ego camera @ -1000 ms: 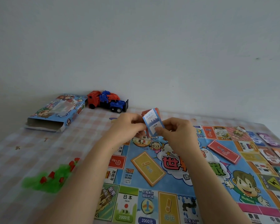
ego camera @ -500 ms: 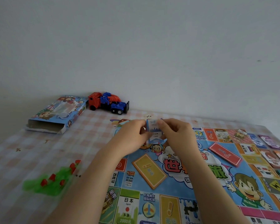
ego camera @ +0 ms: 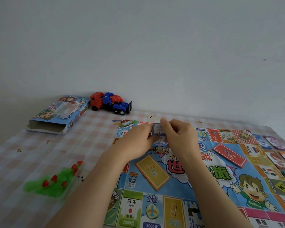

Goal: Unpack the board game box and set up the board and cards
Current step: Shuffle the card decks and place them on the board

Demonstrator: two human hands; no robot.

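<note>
The colourful game board (ego camera: 179,183) lies unfolded on the checked tablecloth. My left hand (ego camera: 136,140) and my right hand (ego camera: 179,135) together pinch a small stack of blue cards (ego camera: 158,135) low over the board's far edge. A red card deck (ego camera: 229,154) lies on the board to the right, beside a yellow printed card space (ego camera: 152,171) at centre. The open game box (ego camera: 59,113) lies at the far left.
A red and blue toy truck (ego camera: 110,103) stands by the wall beside the box. Green and red plastic pieces (ego camera: 54,181) sit in a heap at the left. Several loose cards (ego camera: 276,150) lie along the board's right edge. A bare wall rises behind the table.
Both hands have lowered the blue cards from a raised, tilted hold down close to the board's far edge.
</note>
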